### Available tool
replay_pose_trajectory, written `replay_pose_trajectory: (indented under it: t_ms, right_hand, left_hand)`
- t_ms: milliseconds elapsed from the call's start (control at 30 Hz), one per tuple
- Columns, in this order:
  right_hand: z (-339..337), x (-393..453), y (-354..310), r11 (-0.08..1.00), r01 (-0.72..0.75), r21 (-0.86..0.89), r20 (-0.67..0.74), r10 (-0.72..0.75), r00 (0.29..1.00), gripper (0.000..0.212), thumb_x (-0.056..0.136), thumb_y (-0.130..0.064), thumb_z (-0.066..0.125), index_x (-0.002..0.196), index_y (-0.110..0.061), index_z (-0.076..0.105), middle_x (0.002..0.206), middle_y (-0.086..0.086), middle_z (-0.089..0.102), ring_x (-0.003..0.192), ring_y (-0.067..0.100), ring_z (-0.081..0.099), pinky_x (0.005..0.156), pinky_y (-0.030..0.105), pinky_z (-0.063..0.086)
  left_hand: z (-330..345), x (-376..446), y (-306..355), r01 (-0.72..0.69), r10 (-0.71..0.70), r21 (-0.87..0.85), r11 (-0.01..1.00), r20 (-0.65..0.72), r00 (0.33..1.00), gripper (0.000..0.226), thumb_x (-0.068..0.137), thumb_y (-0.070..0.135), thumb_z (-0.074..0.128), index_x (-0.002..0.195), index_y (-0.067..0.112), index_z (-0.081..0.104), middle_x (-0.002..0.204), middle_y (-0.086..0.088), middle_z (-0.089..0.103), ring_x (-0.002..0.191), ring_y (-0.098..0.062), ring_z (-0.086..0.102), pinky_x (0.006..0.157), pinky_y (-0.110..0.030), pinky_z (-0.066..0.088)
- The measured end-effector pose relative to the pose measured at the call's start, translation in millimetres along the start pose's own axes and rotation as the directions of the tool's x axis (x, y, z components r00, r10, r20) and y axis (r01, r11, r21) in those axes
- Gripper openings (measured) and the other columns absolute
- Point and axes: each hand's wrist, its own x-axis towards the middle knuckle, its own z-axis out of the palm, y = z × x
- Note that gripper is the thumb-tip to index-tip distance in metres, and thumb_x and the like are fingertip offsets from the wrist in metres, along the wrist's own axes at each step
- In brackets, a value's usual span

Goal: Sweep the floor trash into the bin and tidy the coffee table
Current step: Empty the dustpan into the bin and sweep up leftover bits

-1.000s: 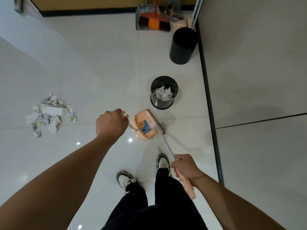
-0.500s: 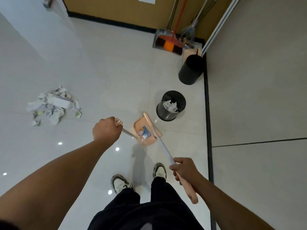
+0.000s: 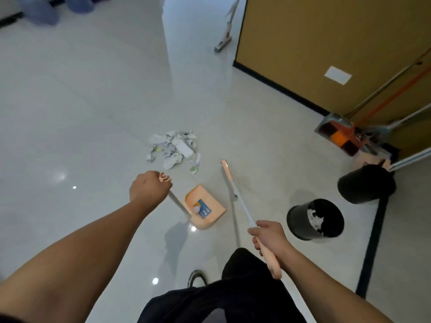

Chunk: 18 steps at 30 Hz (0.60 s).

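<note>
I see the left hand (image 3: 149, 188) fisted round the peach dustpan (image 3: 205, 209) handle, pan on the floor, 1 scrap inside. Right hand (image 3: 270, 237) wraps the broom (image 3: 235, 192) handle. Paper trash pile (image 3: 175, 148) lies just beyond the pan. Black bin (image 3: 314, 219) stands right of the broom.

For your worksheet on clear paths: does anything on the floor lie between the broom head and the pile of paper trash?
Nothing visible does. The broom head is just right of the paper trash pile, with bare floor tile between them. The dustpan sits nearer the person, off that line.
</note>
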Motion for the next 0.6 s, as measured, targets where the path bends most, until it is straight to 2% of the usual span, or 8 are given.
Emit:
replay_pose_trajectory:
  t_ms: [33, 133, 233, 300, 400, 600]
  right_hand:
    - [10.2, 9.6, -15.2, 1.0, 0.003, -0.008, 0.019, -0.003, 1.0, 0.016, 0.085, 0.001, 0.068, 0.098, 0.0, 0.059, 0.065, 0.016, 0.051, 0.041, 0.02, 0.045, 0.037, 0.022, 0.037]
    - [39.8, 38.8, -66.8, 0.998, 0.021, -0.053, 0.079, -0.016, 0.997, 0.023, 0.083, 0.002, 0.07, 0.1, -0.012, 0.063, 0.057, 0.014, 0.054, 0.037, 0.02, 0.045, 0.037, 0.022, 0.036]
    - [71.0, 76.4, -124.9, 0.993, 0.045, -0.107, 0.11, -0.033, 0.993, 0.028, 0.083, 0.002, 0.07, 0.099, -0.015, 0.056, 0.052, 0.011, 0.057, 0.035, 0.018, 0.047, 0.035, 0.02, 0.037]
    - [92.8, 107.9, -166.4, 0.985, 0.081, -0.155, 0.125, -0.062, 0.99, 0.023, 0.083, 0.002, 0.069, 0.091, -0.016, 0.056, 0.056, 0.012, 0.057, 0.035, 0.018, 0.047, 0.035, 0.02, 0.037]
    - [119.3, 154.9, -229.7, 0.959, 0.139, -0.245, 0.155, -0.103, 0.983, 0.022, 0.082, 0.002, 0.067, 0.073, -0.014, 0.057, 0.06, 0.013, 0.054, 0.037, 0.018, 0.048, 0.037, 0.021, 0.037]
    - [154.7, 231.6, -349.0, 0.926, 0.154, -0.346, 0.175, -0.098, 0.98, 0.025, 0.081, 0.004, 0.069, 0.068, -0.011, 0.054, 0.057, 0.013, 0.051, 0.039, 0.019, 0.049, 0.039, 0.022, 0.039]
  left_hand:
    - [-10.4, 8.6, -13.7, 0.044, -0.044, -0.023, 0.999, -0.019, 0.999, 0.023, 0.072, 0.043, 0.06, 0.067, 0.021, 0.062, 0.063, 0.004, 0.061, 0.061, -0.018, 0.057, 0.054, -0.026, 0.044]
    - [-37.2, 35.2, -48.4, 0.163, -0.168, -0.072, 0.984, -0.072, 0.983, 0.023, 0.073, 0.042, 0.06, 0.067, 0.02, 0.063, 0.064, 0.002, 0.062, 0.062, -0.02, 0.058, 0.057, -0.028, 0.047]
    - [-55.1, 68.0, -73.4, 0.286, -0.296, -0.097, 0.953, -0.124, 0.947, 0.023, 0.076, 0.04, 0.059, 0.066, 0.019, 0.063, 0.064, 0.0, 0.062, 0.061, -0.021, 0.058, 0.056, -0.028, 0.045]
    - [-61.1, 96.5, -84.4, 0.361, -0.373, -0.099, 0.927, -0.144, 0.917, 0.022, 0.077, 0.038, 0.059, 0.066, 0.019, 0.063, 0.064, -0.001, 0.061, 0.06, -0.021, 0.057, 0.054, -0.027, 0.042]
    - [-66.5, 140.2, -90.2, 0.433, -0.442, -0.092, 0.897, -0.15, 0.884, 0.024, 0.077, 0.04, 0.056, 0.065, 0.02, 0.062, 0.062, -0.001, 0.061, 0.06, -0.023, 0.058, 0.057, -0.029, 0.046]
    - [-95.2, 223.2, -81.0, 0.541, -0.55, -0.101, 0.835, -0.17, 0.818, 0.028, 0.074, 0.048, 0.057, 0.064, 0.022, 0.06, 0.059, 0.001, 0.06, 0.059, -0.02, 0.056, 0.056, -0.029, 0.043]
